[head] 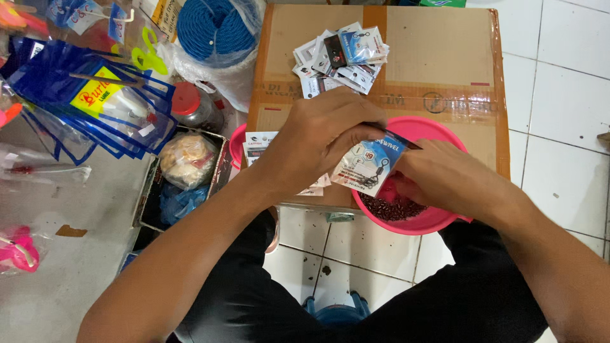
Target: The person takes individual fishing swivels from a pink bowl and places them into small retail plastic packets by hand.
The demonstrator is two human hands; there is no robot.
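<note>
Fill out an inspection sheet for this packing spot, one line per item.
Surface: taped cardboard box as worktop.
Job's things: small printed packet; pink bowl of small dark pieces; pile of packets.
Clutter: blue-edged bags, blue rope coil, red-lidded jar.
Grippers: left hand pinches the packet's top; right hand at its opening over the bowl.
Cables: nothing seen.
Surroundings: white tiled floor.

Glossy plastic packet; matt cardboard box; smooth plastic bowl.
</note>
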